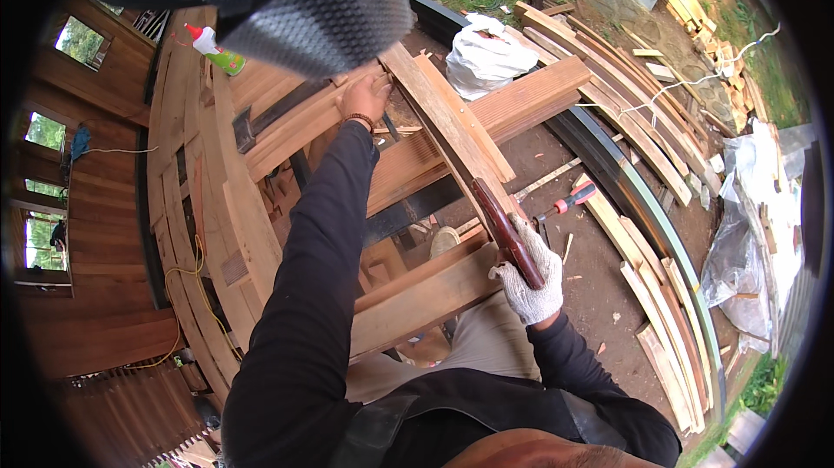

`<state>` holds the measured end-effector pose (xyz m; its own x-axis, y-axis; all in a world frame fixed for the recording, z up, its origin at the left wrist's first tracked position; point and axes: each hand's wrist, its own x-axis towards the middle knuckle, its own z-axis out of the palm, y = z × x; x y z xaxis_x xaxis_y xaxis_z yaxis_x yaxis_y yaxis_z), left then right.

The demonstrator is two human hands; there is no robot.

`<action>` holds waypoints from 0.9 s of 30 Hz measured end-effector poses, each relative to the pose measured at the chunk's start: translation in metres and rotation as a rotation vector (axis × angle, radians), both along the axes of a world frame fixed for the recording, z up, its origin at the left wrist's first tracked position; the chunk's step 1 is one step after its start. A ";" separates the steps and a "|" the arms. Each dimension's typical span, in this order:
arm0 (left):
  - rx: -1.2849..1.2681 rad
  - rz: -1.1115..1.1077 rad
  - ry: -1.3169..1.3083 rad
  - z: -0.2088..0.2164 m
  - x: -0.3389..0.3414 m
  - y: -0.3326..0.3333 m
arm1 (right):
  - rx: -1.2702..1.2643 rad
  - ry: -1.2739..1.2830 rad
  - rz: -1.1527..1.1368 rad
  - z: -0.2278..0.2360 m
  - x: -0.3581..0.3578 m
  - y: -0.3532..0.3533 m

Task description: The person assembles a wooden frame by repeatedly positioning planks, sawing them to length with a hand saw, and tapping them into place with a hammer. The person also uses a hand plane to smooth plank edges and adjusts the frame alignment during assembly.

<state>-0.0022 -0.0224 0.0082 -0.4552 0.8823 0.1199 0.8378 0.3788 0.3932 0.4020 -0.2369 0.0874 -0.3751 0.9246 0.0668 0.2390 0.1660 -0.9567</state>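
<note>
Bare left hand (367, 96) flat on plank (447, 125), fingers spread, gloved right hand (532, 281) gripping dark tool handle (506, 233) w/ fist, screwdriver (565, 204) nearby on ground

A wooden wall (95, 164) with 3 windows (43, 131) stands left; a dirt floor (599, 277) lies right in daylight.

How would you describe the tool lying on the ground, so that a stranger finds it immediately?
Start from the long reddish wooden plank crossing the middle. Below its lower end the gloved right hand grips a dark red-brown handle. Just right of it, on bare earth, lies the screwdriver with a red-and-white handle, the only bright red item among pale wood scraps.
</note>
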 end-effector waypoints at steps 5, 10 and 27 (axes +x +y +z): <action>0.030 -0.044 -0.054 -0.018 -0.025 0.002 | 0.065 0.016 0.031 0.003 -0.031 0.032; -0.022 -0.006 0.024 0.011 0.006 0.000 | -0.020 0.027 -0.015 -0.002 0.001 0.000; 0.045 -0.038 -0.042 -0.006 0.002 -0.006 | -0.112 0.156 -0.077 0.032 -0.022 0.014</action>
<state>0.0000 -0.0280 0.0019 -0.4265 0.8934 0.1413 0.8339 0.3279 0.4439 0.3795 -0.2227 0.1196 -0.2965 0.9549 0.0141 0.0944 0.0440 -0.9946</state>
